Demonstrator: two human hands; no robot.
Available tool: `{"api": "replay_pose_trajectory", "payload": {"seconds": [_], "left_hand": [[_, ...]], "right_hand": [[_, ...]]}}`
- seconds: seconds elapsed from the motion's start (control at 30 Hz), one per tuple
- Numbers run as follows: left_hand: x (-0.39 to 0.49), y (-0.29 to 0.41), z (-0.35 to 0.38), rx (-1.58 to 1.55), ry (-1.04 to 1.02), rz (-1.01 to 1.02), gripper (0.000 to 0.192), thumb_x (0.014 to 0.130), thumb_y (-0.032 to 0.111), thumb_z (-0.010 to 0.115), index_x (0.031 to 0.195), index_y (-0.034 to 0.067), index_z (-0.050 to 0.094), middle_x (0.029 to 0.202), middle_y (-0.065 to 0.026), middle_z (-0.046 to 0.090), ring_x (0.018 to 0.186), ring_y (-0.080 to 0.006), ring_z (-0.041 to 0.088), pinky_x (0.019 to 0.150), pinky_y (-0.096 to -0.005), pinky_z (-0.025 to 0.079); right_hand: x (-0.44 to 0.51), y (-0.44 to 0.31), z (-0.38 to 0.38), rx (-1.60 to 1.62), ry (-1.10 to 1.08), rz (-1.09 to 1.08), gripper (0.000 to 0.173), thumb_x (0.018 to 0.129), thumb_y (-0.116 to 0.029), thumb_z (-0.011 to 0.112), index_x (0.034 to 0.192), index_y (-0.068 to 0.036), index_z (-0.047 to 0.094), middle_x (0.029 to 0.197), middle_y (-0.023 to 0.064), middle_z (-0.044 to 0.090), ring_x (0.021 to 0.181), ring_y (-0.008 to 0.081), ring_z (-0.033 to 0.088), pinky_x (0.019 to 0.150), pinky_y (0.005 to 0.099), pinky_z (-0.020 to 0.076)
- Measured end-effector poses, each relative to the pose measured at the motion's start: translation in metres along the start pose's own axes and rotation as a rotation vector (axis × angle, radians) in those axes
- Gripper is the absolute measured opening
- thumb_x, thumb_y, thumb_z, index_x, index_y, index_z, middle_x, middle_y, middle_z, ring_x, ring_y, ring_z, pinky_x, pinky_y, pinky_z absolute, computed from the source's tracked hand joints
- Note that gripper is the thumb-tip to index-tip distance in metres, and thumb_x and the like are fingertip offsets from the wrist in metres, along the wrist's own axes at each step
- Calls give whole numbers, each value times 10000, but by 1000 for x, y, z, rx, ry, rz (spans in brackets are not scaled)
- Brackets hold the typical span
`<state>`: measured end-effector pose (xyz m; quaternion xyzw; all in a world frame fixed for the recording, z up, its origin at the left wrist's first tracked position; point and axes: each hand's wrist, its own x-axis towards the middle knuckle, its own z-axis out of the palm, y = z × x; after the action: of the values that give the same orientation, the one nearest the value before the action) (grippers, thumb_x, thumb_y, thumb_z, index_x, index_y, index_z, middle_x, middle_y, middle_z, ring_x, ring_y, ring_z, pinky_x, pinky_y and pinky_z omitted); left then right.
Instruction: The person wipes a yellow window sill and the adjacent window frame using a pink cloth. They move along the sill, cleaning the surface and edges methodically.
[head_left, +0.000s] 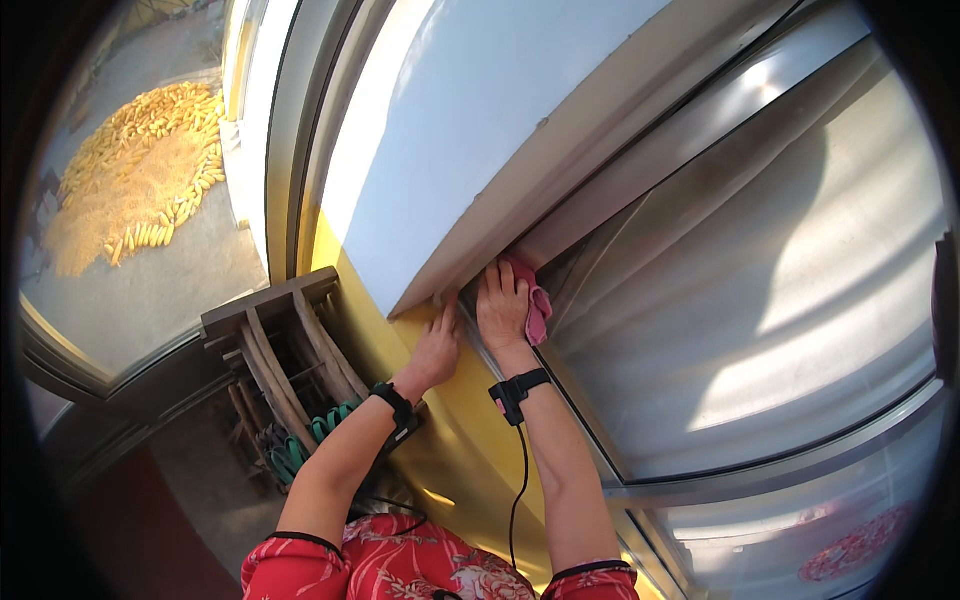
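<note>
My right hand (502, 304) presses a pink cloth (537, 311) into the corner of a metal window frame (577, 225), beside the glass pane (675, 300). Part of the cloth is hidden under my fingers. To its left, my left hand (439, 349) rests its fingertips at the lower corner of the white wall ledge (450, 165), over the yellow wall (397, 341). I see nothing held in it. Each wrist wears a black strap with a small device, and a cable hangs from the right one.
Dark wooden stools (270, 307) with green straps (289, 454) stand stacked close to my left forearm. Beyond the left-hand window, corn cobs and loose kernels (120, 195) lie on the ground. A red decoration (855, 544) shows on the lower right pane.
</note>
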<state>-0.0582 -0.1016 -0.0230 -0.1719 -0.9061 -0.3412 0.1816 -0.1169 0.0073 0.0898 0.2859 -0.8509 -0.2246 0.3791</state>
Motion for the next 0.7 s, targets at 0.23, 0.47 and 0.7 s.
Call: {"api": "replay_pose_trajectory", "payload": {"seconds": [0.23,0.47,0.7], "left_hand": [[2,3,-4,5,-76,-27,568,795,39,575,1349,-72,520,1620,-298,41,1371,-438,385,1079,-476,386],[3,8,-4,43,-69,-35,568,822,52,563,1359,-118,491,1620,-291,49,1367,-411,384,1048,-471,384],[2,7,-14,-6,-113,-35,616,775,49,611,1358,-114,499,1626,-275,51,1390,-419,357,1088,-474,369]], "right_hand": [[-10,-12,11,49,-14,-23,317,826,-189,560,1059,-17,687,1267,92,576,1231,263,483,843,412,401],[-21,-17,21,73,-81,-50,348,816,-217,563,1061,-18,712,1260,98,581,1266,268,455,874,411,394],[-35,-22,38,152,-162,-198,344,799,-206,579,1049,-20,725,1217,84,612,1243,265,469,879,411,403]]}}
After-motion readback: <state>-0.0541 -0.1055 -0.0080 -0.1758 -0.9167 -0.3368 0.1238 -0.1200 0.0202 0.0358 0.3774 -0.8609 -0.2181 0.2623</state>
